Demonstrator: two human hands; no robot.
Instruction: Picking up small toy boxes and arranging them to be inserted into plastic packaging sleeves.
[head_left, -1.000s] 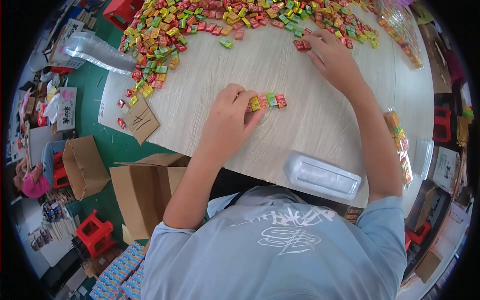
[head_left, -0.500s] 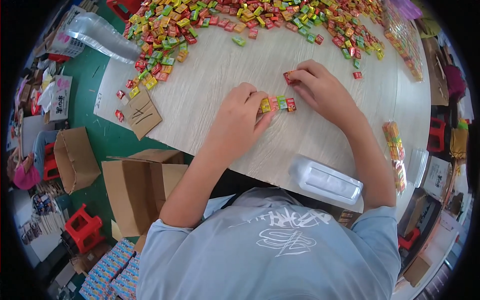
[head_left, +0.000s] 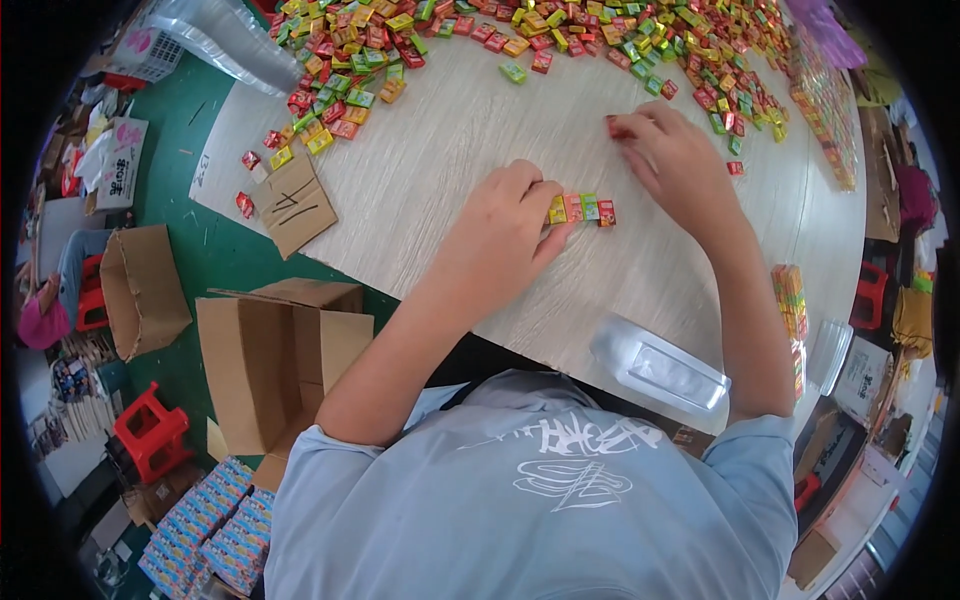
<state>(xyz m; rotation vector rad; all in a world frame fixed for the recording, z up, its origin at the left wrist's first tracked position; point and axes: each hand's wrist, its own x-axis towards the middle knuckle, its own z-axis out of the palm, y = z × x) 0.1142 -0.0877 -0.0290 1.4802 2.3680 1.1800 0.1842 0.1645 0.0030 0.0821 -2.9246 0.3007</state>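
My left hand is closed around the left end of a short row of small coloured packets. Yellow, pink, green and red ones show past its fingertips, side by side on the table; the hand hides the rest. Above and to the right of this row, my right hand pinches one small red packet between thumb and fingers. A large heap of loose packets in red, yellow, green and orange spreads across the far side of the table.
Clear plastic trays lie at the near table edge. Wrapped packet bundles stand at the right. A marked cardboard piece rests at the left edge, above an open carton. A red stool is on the green floor.
My right hand has moved slightly up and right, still pinching the red packet. The left hand stays on the row. The whole view has shifted a little.
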